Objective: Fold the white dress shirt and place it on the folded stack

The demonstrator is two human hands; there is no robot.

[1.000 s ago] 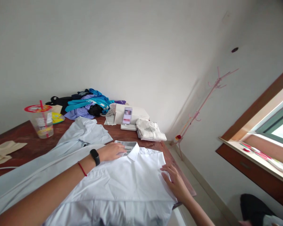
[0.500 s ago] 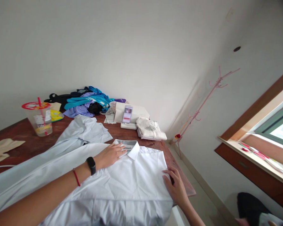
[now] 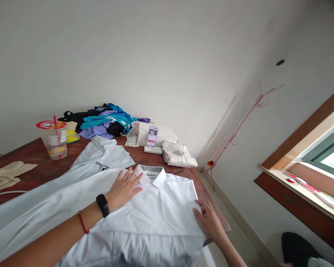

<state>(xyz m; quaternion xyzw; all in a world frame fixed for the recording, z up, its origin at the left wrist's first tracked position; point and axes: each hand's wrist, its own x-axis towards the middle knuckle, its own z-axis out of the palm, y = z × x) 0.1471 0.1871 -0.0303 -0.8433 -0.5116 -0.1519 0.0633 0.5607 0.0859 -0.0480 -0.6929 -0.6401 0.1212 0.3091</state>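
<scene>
- A white shirt (image 3: pixel 158 218) lies spread at the near middle of a brown bench (image 3: pixel 30 152), its collar (image 3: pixel 159 181) toward the far side.
- The person's left hand (image 3: pixel 124 190) rests on the shirt just left of the collar, fingers spread, grasping nothing.
- The right hand (image 3: pixel 208 219) touches the shirt's right edge, fingers bent; whether it pinches the cloth cannot be told.
- Far left: a lidded cup (image 3: pixel 55 142) and piled clothes (image 3: pixel 108 120).
- Far middle: a white box (image 3: pixel 165 132).
</scene>
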